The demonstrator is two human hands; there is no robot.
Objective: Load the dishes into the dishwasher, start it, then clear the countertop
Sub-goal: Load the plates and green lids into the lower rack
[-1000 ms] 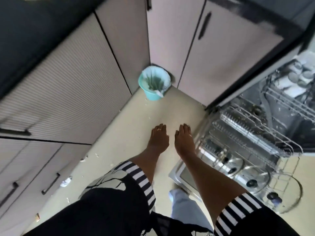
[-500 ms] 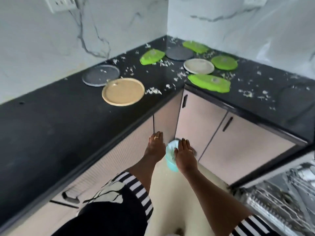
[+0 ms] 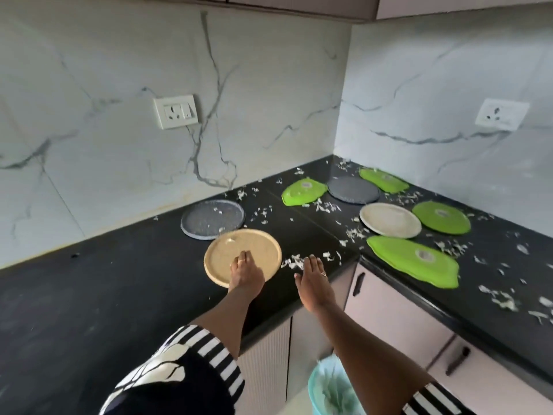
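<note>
L-shaped black countertop [image 3: 89,295] is seen from above, set against white veined wall panels, with a socket [image 3: 176,111] on the left wall and a second socket [image 3: 501,113] on the right wall. Left hand [image 3: 246,270] is held over the near edge of a tan round plate [image 3: 224,250], fingers stretched forward and kept close together, a ring seen on one; nothing is gripped, and contact with the plate cannot be judged. Right hand [image 3: 314,281] is held palm down over the counter's front edge, just right of the tan plate, fingers straight and together, tips reaching a small heap of white scraps [image 3: 294,262]; a ring is noted here too. The tan plate lies flat near the front edge of the left run. Just behind it, rims nearly meeting, a speckled grey plate [image 3: 212,218] is placed, a few scraps on it. Around the corner a leaf-shaped green plate [image 3: 303,191], a dark grey plate [image 3: 353,189] and another green plate [image 3: 383,180] are ranged along the back. Nearer the front a cream plate [image 3: 390,220] is seen beside a round green plate [image 3: 441,217], and a large green leaf-shaped plate [image 3: 413,260] lies at the counter edge of the right run. More white scraps are scattered across both runs. Pale cabinet doors [image 3: 389,319] with dark handles are noted below, and a teal bin [image 3: 332,387] with a liner stands on the floor under the right forearm. Striped sleeve cuffs are seen on both arms.
</note>
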